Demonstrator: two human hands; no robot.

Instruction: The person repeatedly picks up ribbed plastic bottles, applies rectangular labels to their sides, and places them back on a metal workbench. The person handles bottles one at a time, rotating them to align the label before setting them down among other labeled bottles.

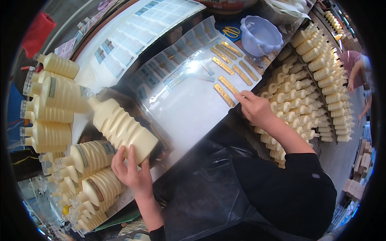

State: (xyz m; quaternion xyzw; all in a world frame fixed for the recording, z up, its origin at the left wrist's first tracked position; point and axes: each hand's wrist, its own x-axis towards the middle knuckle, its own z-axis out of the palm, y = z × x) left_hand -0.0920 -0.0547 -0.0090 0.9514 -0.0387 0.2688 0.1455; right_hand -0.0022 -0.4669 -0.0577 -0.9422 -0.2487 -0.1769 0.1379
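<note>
My left hand (pixel 134 174) is closed round the base end of a cream ribbed bottle (pixel 122 124). The bottle lies tilted, its neck pointing up and to the left. On a glossy white sheet (pixel 177 116), several narrow gold strips (pixel 223 65) with raised patterns lie in rows. My right hand (pixel 255 106) pinches the near end of one gold strip (pixel 227 84), which still lies along the sheet. Another gold strip (pixel 224 95) rests just left of those fingertips.
Cream bottles with clear necks (pixel 56 98) stack at the left, some bearing labels. Rows of more bottles (pixel 295 100) fill the right side. A pale blue tub (pixel 261 36) and yellow-handled scissors (pixel 231 31) sit beyond the strips. Printed sheets (pixel 148 30) cover the far board. Another person's arm (pixel 354 76) shows at far right.
</note>
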